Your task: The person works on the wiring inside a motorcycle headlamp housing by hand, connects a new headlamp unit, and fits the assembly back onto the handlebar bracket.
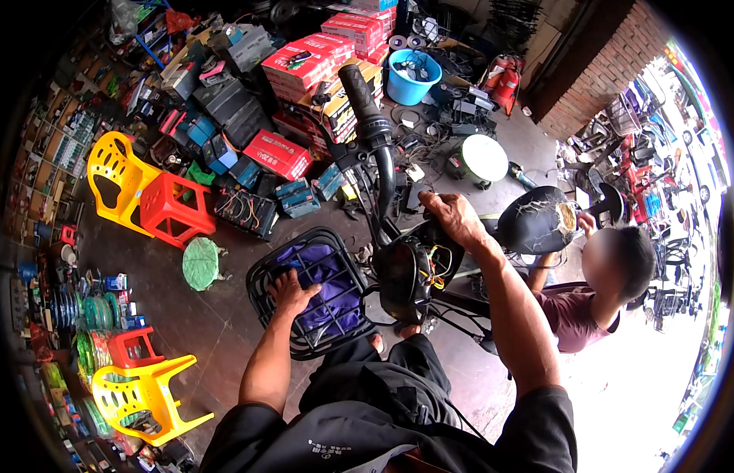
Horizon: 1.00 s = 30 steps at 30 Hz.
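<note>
My left hand lies with fingers spread on the black wire basket, which has a purple cloth inside. To its right is the front of an electric bike, its black headlight housing open, with coloured wires showing. My right hand is closed at the bike's front, above those wires; what its fingers grip is hidden. A handlebar with a black grip points away from me. Farther right is the cracked black saddle, with yellow foam showing through a tear.
A co-worker sits low at the right, a hand near the saddle. Red cartons, old batteries and a blue bucket stand beyond. A red stool and yellow chairs are at left; a round white-topped stool stands ahead.
</note>
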Each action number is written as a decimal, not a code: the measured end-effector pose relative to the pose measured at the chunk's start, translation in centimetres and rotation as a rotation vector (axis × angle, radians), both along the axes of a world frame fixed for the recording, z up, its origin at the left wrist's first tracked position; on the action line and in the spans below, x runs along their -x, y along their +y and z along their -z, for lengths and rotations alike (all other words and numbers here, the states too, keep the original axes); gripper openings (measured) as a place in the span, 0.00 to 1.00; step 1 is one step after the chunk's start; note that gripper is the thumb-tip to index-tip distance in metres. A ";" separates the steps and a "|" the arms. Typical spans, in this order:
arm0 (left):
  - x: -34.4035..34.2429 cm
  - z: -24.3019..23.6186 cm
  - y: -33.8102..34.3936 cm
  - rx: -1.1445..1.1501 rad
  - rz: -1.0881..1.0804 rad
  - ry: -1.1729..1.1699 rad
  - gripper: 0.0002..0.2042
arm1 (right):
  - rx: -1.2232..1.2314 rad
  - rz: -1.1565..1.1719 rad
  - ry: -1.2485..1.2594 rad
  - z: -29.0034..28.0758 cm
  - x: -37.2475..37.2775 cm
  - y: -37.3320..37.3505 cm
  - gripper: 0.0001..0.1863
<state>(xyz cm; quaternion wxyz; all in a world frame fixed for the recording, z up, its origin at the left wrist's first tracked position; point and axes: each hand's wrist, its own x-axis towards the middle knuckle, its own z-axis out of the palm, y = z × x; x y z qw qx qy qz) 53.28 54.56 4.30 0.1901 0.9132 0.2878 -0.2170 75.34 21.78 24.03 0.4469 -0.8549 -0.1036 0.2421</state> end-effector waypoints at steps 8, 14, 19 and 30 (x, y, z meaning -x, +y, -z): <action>0.2 0.5 0.4 0.008 -0.009 -0.027 0.49 | 0.048 -0.004 -0.043 0.4 -0.2 0.3 0.35; -0.2 0.4 0.2 -0.010 0.000 -0.021 0.49 | 0.085 0.029 -0.012 -0.4 0.0 0.1 0.34; 0.7 4.0 2.3 -0.081 0.063 -0.148 0.47 | 0.044 0.023 -0.082 1.1 -0.2 -0.3 0.33; -0.1 1.6 2.1 -0.083 0.087 -0.026 0.48 | 0.128 0.000 -0.082 0.7 -0.2 -0.1 0.38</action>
